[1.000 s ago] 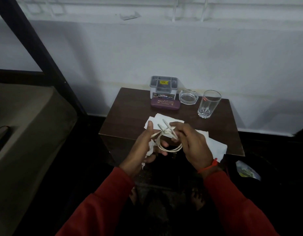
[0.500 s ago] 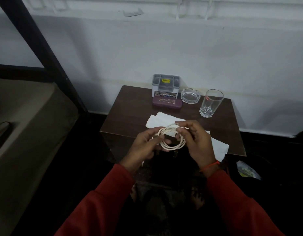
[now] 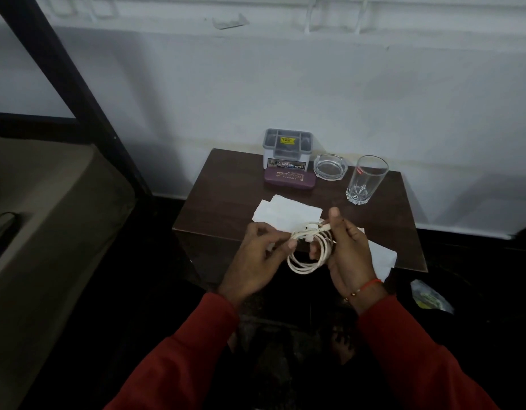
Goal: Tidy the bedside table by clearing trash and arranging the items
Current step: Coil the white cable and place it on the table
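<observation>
A coiled white cable (image 3: 310,254) hangs between both hands just over the front edge of the dark wooden bedside table (image 3: 226,196). My left hand (image 3: 256,261) pinches the coil's top left. My right hand (image 3: 349,253) grips the coil's right side, thumb up. White tissue paper (image 3: 285,213) lies on the table behind my hands, and more tissue (image 3: 383,257) shows to the right of my right hand. At the back stand a grey organiser box (image 3: 287,149), a maroon spectacle case (image 3: 290,179), a glass ashtray (image 3: 329,167) and a tall drinking glass (image 3: 365,180).
A bed (image 3: 49,217) with a dark frame post (image 3: 78,93) fills the left side. A white wall rises right behind the table. A crumpled wrapper (image 3: 430,297) lies on the dark floor to the right of the table.
The cable's loose ends, which stuck up a second ago, are now folded into the coil. Both hands stayed at the table's front edge, turning the coil between them.
</observation>
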### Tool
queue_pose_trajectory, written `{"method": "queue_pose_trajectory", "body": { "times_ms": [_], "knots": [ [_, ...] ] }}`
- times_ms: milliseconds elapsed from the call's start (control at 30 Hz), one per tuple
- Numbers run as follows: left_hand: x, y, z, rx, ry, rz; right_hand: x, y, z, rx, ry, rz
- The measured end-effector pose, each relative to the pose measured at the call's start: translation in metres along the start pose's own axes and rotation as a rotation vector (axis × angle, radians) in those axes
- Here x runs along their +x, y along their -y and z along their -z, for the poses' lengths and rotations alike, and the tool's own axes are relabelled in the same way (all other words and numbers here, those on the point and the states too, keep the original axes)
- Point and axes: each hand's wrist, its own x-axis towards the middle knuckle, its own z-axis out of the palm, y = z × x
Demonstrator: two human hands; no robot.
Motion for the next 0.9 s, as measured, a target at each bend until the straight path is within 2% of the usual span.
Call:
{"method": "queue_pose_trajectory", "body": {
  "times_ms": [133, 200, 300, 433, 533, 733, 900],
  "knots": [
    [-0.001, -0.006, -0.005, -0.210, 0.109, 0.046, 0.003, -0.007, -0.001, -0.109, -0.040, 0.069],
    [0.001, -0.006, -0.006, -0.261, 0.050, 0.089, 0.003, -0.006, -0.002, -0.190, -0.025, 0.121],
    [0.004, -0.001, -0.002, -0.287, -0.082, 0.117, 0.001, -0.006, 0.001, -0.295, 0.098, 0.121],
    [0.003, -0.004, 0.002, -0.321, -0.140, 0.061, 0.002, -0.014, 0.000, -0.396, 0.199, 0.111],
    [0.003, -0.004, 0.007, -0.218, -0.134, 0.033, 0.011, -0.017, 0.002, -0.398, 0.181, 0.176],
    [0.023, 0.014, 0.029, 0.147, -0.135, -0.046, 0.031, -0.021, -0.001, -0.416, 0.199, 0.139],
    [0.063, 0.022, 0.045, 0.059, -0.195, 0.053, 0.052, -0.015, -0.003, -0.423, 0.170, 0.170]
  ]
}}
